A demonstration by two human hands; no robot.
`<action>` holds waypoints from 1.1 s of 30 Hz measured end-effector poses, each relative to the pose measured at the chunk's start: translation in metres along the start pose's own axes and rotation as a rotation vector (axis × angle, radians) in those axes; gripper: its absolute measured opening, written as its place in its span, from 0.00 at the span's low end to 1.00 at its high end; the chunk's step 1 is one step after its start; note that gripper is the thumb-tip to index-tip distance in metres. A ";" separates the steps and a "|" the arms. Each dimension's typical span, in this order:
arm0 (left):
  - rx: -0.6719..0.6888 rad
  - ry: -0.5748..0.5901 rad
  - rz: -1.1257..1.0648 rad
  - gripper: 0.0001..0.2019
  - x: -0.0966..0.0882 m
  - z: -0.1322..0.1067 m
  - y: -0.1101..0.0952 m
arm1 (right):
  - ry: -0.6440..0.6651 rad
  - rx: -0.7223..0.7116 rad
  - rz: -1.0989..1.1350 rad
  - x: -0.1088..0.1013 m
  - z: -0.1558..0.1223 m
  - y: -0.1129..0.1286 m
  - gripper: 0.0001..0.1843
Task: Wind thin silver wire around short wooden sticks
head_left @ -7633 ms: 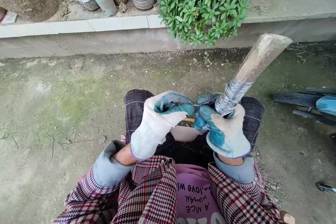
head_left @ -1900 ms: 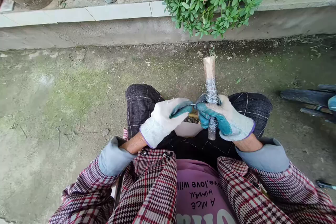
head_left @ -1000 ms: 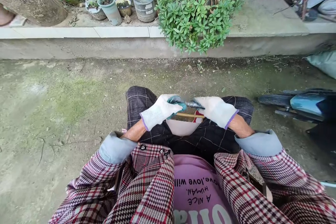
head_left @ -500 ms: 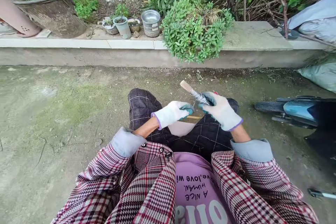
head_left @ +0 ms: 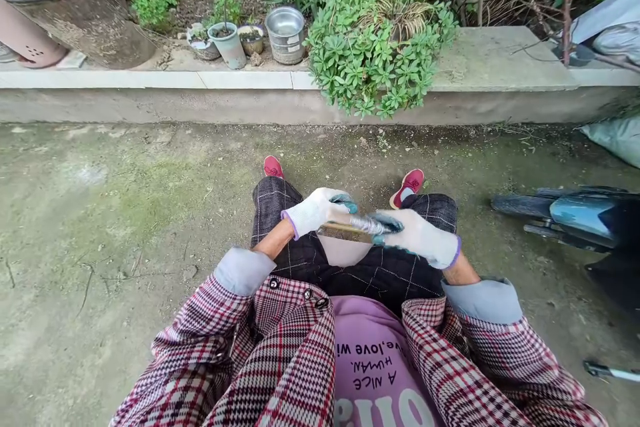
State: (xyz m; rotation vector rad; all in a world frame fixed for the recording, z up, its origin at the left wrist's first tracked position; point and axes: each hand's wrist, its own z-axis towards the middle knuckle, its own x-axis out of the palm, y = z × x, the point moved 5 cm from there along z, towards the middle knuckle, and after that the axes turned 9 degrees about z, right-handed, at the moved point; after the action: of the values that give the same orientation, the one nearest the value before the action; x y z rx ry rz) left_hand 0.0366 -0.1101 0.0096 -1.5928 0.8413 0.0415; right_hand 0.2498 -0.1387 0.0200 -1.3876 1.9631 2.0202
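My right hand (head_left: pixel 413 235), in a white glove with teal palm and fingers, is closed around a pale wooden handle wound with silvery wire (head_left: pixel 369 224). The handle lies almost level and its bare end points to my left hand (head_left: pixel 324 208). That hand wears a matching glove; its fingers are curled closed above the bare end. What they pinch is too small to make out. Beneath both hands a thin yellowish stick (head_left: pixel 345 235) shows partly, over a pale rounded surface (head_left: pixel 345 252) between my thighs. The handle's other end is hidden in my right hand.
Ahead runs a low ledge (head_left: pixel 240 80) with small pots, a metal pot (head_left: pixel 285 37) and a leafy bush (head_left: pixel 375 47). A blue wheeled vehicle (head_left: pixel 580 217) stands on the right. My red shoes (head_left: pixel 413 183) rest on the concrete ground.
The wire-wound handle has swung from slanting up and away to nearly level, its bare end now by my left hand. Both hands have shifted slightly, and my shoes have come into view.
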 end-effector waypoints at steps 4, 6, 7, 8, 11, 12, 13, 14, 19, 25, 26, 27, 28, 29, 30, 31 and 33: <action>-0.050 0.017 -0.003 0.15 0.020 0.009 0.007 | -0.239 0.117 0.095 -0.020 0.023 -0.017 0.17; -0.034 0.038 0.030 0.13 0.026 0.008 0.007 | -0.278 0.193 -0.012 -0.020 0.037 -0.027 0.18; -0.035 0.038 0.045 0.12 0.026 0.006 0.008 | -0.248 0.227 -0.098 -0.017 0.043 -0.031 0.19; -0.046 0.030 0.053 0.11 0.023 0.005 0.010 | -0.193 0.253 -0.184 -0.011 0.049 -0.035 0.21; -0.109 -0.016 0.065 0.12 0.009 0.000 0.019 | -0.026 0.288 -0.316 0.005 0.061 -0.040 0.25; -0.129 -0.030 0.062 0.13 0.004 -0.001 0.022 | 0.022 0.280 -0.322 0.010 0.062 -0.040 0.25; -0.145 -0.041 0.053 0.13 0.000 -0.001 0.025 | 0.073 0.269 -0.331 0.014 0.062 -0.039 0.25; -0.157 -0.047 0.040 0.14 -0.003 -0.002 0.028 | 0.125 0.253 -0.338 0.016 0.061 -0.037 0.24; -0.193 -0.050 -0.044 0.15 -0.005 0.002 0.034 | 0.318 0.170 -0.337 0.013 0.049 -0.019 0.13; -0.256 0.007 -0.300 0.13 -0.002 0.000 0.032 | 0.391 0.121 -0.070 -0.010 0.041 -0.003 0.12; -0.272 0.014 -0.340 0.13 -0.002 0.001 0.034 | 0.406 0.121 -0.013 -0.011 0.041 -0.003 0.12; -0.287 0.017 -0.364 0.12 -0.002 0.002 0.037 | 0.418 0.121 0.042 -0.012 0.042 -0.003 0.13; -0.299 0.017 -0.375 0.11 -0.002 0.003 0.041 | 0.423 0.118 0.096 -0.012 0.043 -0.004 0.14; -0.311 0.016 -0.388 0.10 -0.002 0.006 0.045 | 0.417 0.114 0.146 -0.011 0.045 -0.006 0.14; -0.323 0.014 -0.398 0.10 -0.001 0.009 0.049 | 0.392 0.114 0.191 -0.010 0.048 -0.008 0.14; -0.335 0.011 -0.405 0.09 0.001 0.011 0.053 | 0.347 0.121 0.229 -0.009 0.051 -0.011 0.14; -0.352 0.011 -0.411 0.08 0.008 0.015 0.058 | 0.217 0.152 0.288 -0.008 0.056 -0.019 0.15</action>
State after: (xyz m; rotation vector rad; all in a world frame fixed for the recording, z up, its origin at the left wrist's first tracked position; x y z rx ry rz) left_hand 0.0188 -0.0987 -0.0467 -2.0748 0.5182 -0.1186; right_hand 0.2334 -0.0850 -0.0003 -1.4136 2.4803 1.8342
